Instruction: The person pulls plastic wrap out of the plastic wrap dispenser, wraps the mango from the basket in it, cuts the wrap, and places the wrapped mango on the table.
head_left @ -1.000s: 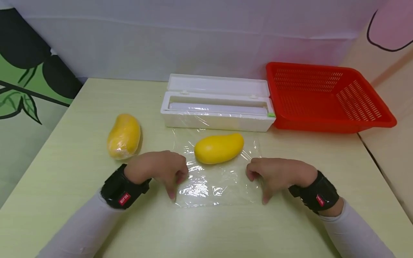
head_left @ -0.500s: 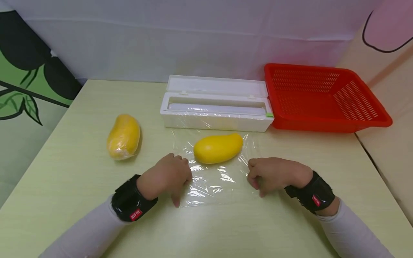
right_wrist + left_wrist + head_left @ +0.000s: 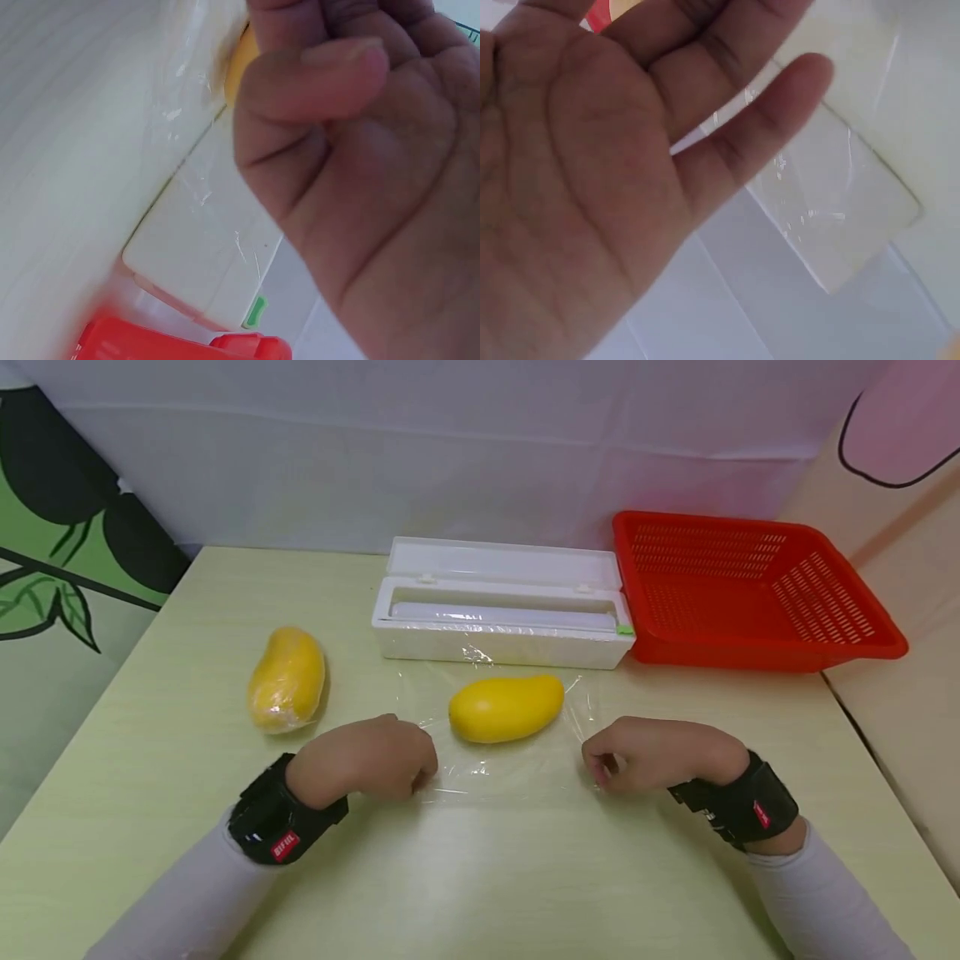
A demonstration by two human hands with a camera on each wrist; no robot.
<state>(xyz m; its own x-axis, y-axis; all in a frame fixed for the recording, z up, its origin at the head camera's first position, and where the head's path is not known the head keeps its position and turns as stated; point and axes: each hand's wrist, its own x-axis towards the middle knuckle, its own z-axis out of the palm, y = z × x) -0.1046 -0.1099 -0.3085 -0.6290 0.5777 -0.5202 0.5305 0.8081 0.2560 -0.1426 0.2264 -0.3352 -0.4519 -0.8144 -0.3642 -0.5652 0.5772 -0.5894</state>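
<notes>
A yellow mango (image 3: 506,708) lies on a sheet of clear cling film (image 3: 510,777) spread over the table in the head view. At the film's near left corner my left hand (image 3: 367,756) pinches the edge, its fingertips hidden under the knuckles. My right hand (image 3: 667,752) pinches the near right corner between curled fingers and thumb. The film's far part runs up to a white cling film dispenser (image 3: 495,645), whose lid stands open over the roll. In the right wrist view, the thumb (image 3: 330,82) bends across the fingers, and part of the mango (image 3: 238,64) shows behind.
Another mango (image 3: 287,681), wrapped in film, lies left of the sheet, beyond my left hand. A red plastic basket (image 3: 750,653) stands at the back right against the dispenser's end. A light cloth (image 3: 337,477) hangs behind the table (image 3: 480,893).
Both hands have taken hold of the film's near corners and risen slightly. The film's near edge has moved toward the mango. The mango and dispenser stay in place.
</notes>
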